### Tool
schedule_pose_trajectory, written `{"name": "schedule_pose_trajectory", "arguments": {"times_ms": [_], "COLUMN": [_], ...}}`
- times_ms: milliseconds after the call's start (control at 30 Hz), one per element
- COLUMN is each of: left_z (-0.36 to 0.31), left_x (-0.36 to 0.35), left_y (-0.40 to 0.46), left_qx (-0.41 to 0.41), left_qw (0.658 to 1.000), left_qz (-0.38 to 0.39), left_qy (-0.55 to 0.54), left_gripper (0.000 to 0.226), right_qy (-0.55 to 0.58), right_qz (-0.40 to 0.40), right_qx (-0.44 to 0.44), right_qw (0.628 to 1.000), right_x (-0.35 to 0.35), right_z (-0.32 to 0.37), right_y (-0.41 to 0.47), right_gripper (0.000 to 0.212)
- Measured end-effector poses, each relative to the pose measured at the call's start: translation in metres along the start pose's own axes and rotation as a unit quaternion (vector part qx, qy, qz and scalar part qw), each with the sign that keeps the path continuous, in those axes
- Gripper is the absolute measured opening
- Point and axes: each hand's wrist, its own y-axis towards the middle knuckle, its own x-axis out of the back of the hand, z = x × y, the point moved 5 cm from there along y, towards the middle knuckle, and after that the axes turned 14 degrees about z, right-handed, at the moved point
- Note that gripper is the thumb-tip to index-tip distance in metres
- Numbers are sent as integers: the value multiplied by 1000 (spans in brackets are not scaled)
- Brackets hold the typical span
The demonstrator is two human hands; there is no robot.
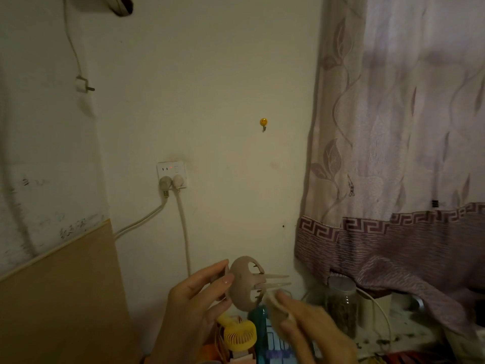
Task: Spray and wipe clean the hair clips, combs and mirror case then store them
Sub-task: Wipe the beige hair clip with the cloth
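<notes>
Lower centre of frame: left hand (195, 298) pinches the beige plastic claw hair clip (245, 283) at its hinge end. Looks light, rigid, prongs likely snappable; the hinge is the safe hold. Long axis level, prongs pointing right. Right hand (309, 327) presses a pale cloth (275, 306) against the lower prongs.

right hand (312, 329) – blurred | cloth (275, 307) – blurred | clutter below – cut off

A dim cream wall (210, 88) fills the view. At 3 o'clock hangs a mauve patterned curtain (399, 153), faint daylight behind it. A yellow smiley hook (263, 122) sits near centre; a double socket (172, 174) at 7 o'clock; a brown board (60, 292) at 8 o'clock.
</notes>
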Motion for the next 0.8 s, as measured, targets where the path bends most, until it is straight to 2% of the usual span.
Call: {"name": "schedule_pose_trajectory", "arguments": {"times_ms": [67,133,200,300,567,800], "left_z": [-2,-3,-3,-5,-10,-14], "left_x": [0,1,1,-2,-13,-10], "left_y": [-1,-2,-2,-2,-4,-2], "left_qx": [3,10,20,36,38,30], "left_qw": [1000,999,999,996,980,977], "left_qz": [9,12,17,41,114,127], "left_qy": [16,29,47,74,157,169], "left_gripper": [23,22,23,26,33,34], "right_qy": [95,201,260,327,326,338], "right_qz": [-85,-104,-85,-9,91,115], "right_qx": [-23,-50,-73,-70,-90,-100], "right_qw": [992,973,959,942,937,929], "right_x": [2,6,14,15,6,1], "right_z": [-16,-27,-36,-40,-35,-33], "right_y": [-7,-2,11,26,38,36], "right_gripper": [25,26,31,29,27,29]}}
